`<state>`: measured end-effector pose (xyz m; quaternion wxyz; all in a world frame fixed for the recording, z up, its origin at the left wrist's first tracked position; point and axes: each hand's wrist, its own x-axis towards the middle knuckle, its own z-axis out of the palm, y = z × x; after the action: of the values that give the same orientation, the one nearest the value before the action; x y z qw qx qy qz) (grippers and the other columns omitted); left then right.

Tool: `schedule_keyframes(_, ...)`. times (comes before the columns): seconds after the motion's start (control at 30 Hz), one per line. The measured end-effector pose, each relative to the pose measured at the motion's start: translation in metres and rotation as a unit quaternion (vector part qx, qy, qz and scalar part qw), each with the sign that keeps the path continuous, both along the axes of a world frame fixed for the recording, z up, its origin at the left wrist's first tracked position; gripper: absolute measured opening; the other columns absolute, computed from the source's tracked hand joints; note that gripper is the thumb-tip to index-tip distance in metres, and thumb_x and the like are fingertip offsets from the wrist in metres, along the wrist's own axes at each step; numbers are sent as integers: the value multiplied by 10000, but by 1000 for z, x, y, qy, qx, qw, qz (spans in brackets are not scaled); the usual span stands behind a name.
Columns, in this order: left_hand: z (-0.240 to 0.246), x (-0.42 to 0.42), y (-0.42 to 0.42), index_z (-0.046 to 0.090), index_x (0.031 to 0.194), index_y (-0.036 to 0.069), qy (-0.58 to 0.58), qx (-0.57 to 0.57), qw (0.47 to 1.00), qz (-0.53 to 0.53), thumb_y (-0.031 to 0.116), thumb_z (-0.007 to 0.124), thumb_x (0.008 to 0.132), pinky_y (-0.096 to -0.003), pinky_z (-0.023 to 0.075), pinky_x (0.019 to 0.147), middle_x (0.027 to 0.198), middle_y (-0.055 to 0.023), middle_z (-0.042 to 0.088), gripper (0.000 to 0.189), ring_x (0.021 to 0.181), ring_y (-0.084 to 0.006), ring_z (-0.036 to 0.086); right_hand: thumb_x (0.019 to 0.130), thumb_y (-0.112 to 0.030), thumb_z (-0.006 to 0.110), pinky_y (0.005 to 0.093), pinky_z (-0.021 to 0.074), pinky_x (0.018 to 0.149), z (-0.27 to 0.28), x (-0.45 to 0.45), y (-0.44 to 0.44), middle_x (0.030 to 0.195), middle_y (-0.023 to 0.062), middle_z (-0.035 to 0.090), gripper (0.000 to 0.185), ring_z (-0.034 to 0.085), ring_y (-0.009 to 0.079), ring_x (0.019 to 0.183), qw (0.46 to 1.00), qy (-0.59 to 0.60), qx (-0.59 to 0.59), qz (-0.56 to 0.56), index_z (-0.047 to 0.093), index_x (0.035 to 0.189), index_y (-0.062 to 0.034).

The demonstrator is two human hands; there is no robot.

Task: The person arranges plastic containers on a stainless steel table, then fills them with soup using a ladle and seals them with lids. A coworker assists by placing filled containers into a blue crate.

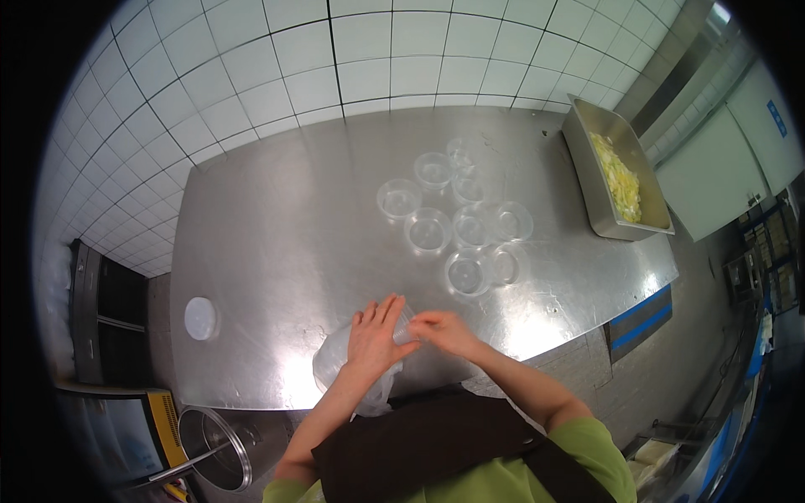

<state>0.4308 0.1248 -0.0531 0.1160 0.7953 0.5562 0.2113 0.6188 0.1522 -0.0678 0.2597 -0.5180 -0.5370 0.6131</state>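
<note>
My left hand [376,336] lies over a nested stack of clear plastic cups [402,317] at the near edge of the steel table [270,226]. Its fingers reach across the stack and the thumb rests on the near side. The stack lies on its side, partly in a clear plastic bag [333,355] under my left wrist. My right hand [445,331] pinches the rim at the stack's right end; the fingertips partly hide what they hold. Beyond my hands, several clear plastic cups [427,231] stand singly on the table, mouths up, some touching.
A deep steel pan [582,170] with shredded yellow-green vegetable [616,179] stands at the table's right end. A white round container or lid [200,319] sits far left. Below the left edge is a large steel pot [233,449]. A tiled wall [365,69] bounds the back.
</note>
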Motion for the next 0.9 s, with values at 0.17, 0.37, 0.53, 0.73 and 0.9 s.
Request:
schedule_keyframes(0.17, 3, -9, 0, 432, 1382, 80, 1, -72, 997, -3, 403, 860, 600, -474, 371, 979, 1337, -132, 525, 948, 1206, -343, 486, 826, -264, 739, 348, 445, 804, 12, 27, 19, 759, 70, 658, 238, 615, 225, 728, 870, -225, 439, -7, 691, 914, -48)
schedule_keyframes(0.37, 8, -9, -23, 433, 1408, 116, 111, 1, 993, 36, 438, 844, 604, -530, 358, 962, 1423, -75, 459, 959, 1223, -313, 450, 890, -225, 673, 345, 458, 779, 14, -1, -3, 818, 84, 659, 201, 616, 241, 782, 879, -203, 431, 11, 675, 954, -35)
schedule_keyframes(0.53, 4, -24, -20, 443, 1401, 105, 49, -2, 998, 38, 445, 833, 595, -486, 371, 961, 1396, -60, 495, 958, 1179, -319, 484, 959, -232, 585, 301, 483, 760, -7, -20, -14, 812, 72, 666, 239, 629, 184, 829, 997, 36, 53, 47, 666, 938, -8)
schedule_keyframes(0.73, 14, -40, -12, 420, 1400, 90, 26, -89, 989, 113, 422, 829, 616, -466, 377, 946, 1385, -76, 497, 945, 1182, -333, 488, 943, -199, 607, 295, 483, 757, -9, -35, 50, 869, 70, 669, 193, 627, 175, 850, 988, -6, 153, -4, 658, 1019, -29)
schedule_keyframes(0.9, 14, -55, -10, 388, 1406, 79, 25, -113, 983, 142, 396, 822, 649, -461, 370, 956, 1394, -92, 488, 929, 1198, -342, 480, 908, -220, 635, 347, 484, 717, 7, -58, 89, 856, 94, 650, 239, 602, 251, 814, 758, -227, 612, 24, 645, 1060, -36)
